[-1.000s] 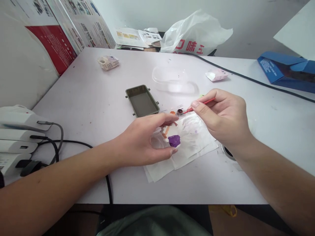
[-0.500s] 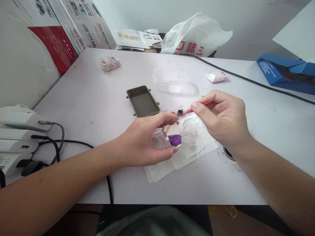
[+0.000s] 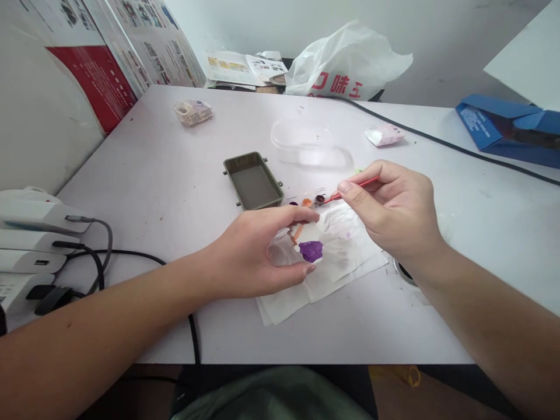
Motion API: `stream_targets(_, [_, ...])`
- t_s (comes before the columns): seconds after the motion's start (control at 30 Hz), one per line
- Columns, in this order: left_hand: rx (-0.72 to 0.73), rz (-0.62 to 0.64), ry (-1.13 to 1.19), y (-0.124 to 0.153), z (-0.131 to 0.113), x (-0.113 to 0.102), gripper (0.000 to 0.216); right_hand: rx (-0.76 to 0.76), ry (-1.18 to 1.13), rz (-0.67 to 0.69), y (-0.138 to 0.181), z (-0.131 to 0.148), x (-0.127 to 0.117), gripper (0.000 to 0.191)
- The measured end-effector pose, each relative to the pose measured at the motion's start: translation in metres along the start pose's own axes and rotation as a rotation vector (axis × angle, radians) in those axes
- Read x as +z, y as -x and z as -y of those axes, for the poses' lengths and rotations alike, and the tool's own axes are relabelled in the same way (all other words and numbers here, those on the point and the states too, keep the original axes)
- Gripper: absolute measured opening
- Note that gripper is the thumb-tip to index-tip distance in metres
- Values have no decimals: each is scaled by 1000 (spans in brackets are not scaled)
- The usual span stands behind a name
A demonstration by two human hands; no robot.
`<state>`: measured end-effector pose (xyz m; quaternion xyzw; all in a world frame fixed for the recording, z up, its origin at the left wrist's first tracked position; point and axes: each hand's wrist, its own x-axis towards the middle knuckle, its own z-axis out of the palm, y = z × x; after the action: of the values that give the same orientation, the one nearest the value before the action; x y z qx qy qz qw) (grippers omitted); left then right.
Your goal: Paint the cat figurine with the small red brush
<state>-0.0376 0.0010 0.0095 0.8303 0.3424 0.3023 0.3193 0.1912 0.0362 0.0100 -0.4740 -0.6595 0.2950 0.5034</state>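
**Desk:** What do you have on the head camera?

**Operator:** I see both hands over the tabletop [image 3: 175, 175], about mid-frame. My left hand [image 3: 254, 251] comes in from the lower left. It is curled narrow, with the thumb below and the forefinger above, pinching a small white piece [image 3: 310, 249] that has a purple patch and orange streaks. The piece sits just above a pad of white tissue [image 3: 345, 262] right of centre, and I cannot tell whether it touches the tissue.

**Desk:** And the right?

**Operator:** My right hand [image 3: 394, 210] comes in from the lower right and is closed on a thin red paintbrush [image 3: 356, 185], gripped like a pen. The brush tip points left at a row of tiny paint pots [image 3: 312, 201] just beyond the tissue. It is at the dark pot, but I cannot make out whether the bristles are in the paint.

**Desk:** What is around them?

**Operator:** An olive-green tray [image 3: 254, 184] lies just left of the pots. Behind it, towards upper centre, is a clear plastic lid [image 3: 306, 143]. A pink packet [image 3: 385, 135] lies to the right of the lid. A second small packet [image 3: 192, 111] is at upper left. A white plastic bag [image 3: 350, 61] with red lettering stands at the far edge. A black cable [image 3: 459, 146] runs towards the right side, passing a blue box [image 3: 503, 125] at upper right. White chargers [image 3: 26, 233] with cords sit at the left edge.
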Motion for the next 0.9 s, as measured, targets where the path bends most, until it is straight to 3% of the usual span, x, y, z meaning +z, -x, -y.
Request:
stream_targets(0.23, [1, 59, -5, 1, -7, 0, 46, -9, 7, 28, -5, -5, 4, 15])
stream_targets(0.4, [-2, 9, -20, 0, -7, 0, 46, -2, 48, 29, -4, -2, 5, 15])
stream_targets(0.7, [-124, 54, -67, -3, -8, 0, 42, -21, 42, 39, -3, -2, 4, 12])
stream_targets(0.9, [-169, 42, 12, -2, -4, 2, 60, -13, 56, 46, -3, -2, 3, 13])
